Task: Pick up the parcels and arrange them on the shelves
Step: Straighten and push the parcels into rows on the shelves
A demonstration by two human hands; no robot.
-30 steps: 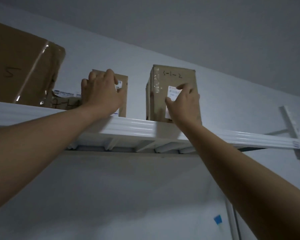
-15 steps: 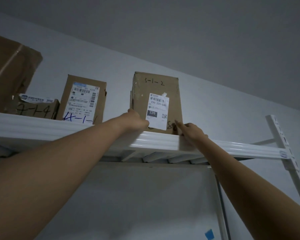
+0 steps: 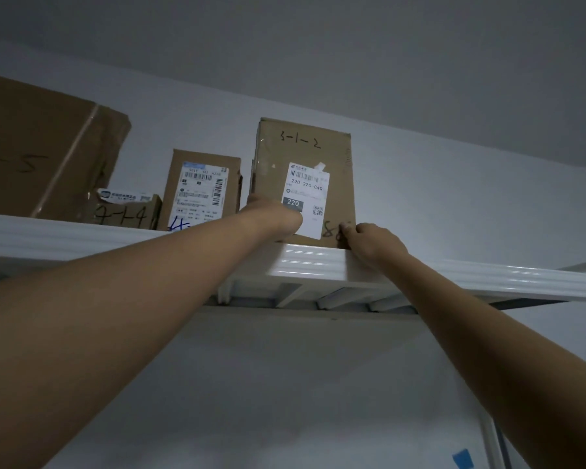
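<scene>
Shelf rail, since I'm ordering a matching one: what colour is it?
The shelf rail is white, clearest in head view.

The wall (image 3: 454, 204) behind everything was just plain pale grey, and it met a darker grey ceiling (image 3: 318, 45) along a slanted line. Lower down was a brighter white stretch, some kind of panel (image 3: 285, 384), but the light was too dim to say what. A small blue scrap (image 3: 462, 458), tape or a sticker maybe, sat near the bottom right corner, just beside a thin pale vertical strip (image 3: 487, 441).
</scene>
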